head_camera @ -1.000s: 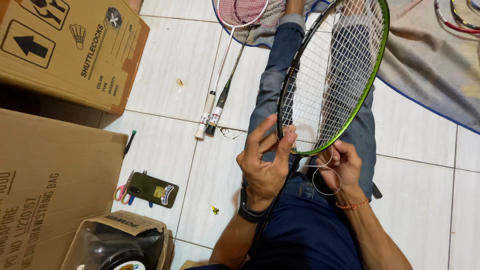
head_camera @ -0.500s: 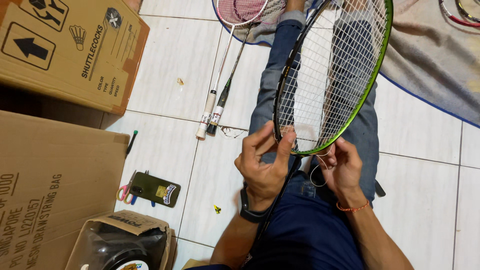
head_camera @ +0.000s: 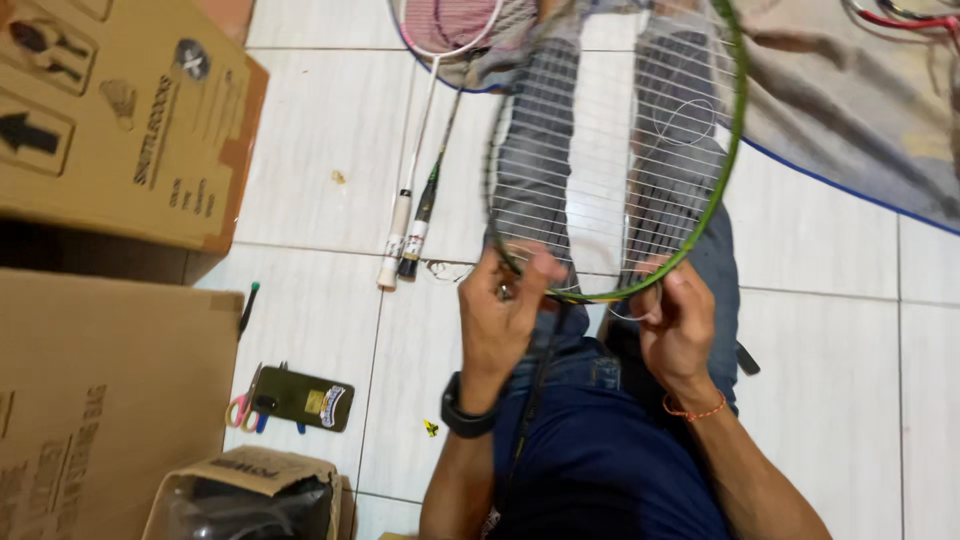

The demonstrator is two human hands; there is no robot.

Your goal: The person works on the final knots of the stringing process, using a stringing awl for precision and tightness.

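the green-framed racket [head_camera: 640, 170] is held over the lap; its lower rim is pinched by the left hand [head_camera: 505, 310] and the right hand [head_camera: 680, 320], fingers closed on frame and string.

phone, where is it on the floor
In the head view the dark phone lies on the tiles at lower left, beside the scissors, between the cardboard boxes.

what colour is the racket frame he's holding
Green, on the racket frame; clearest in the head view.
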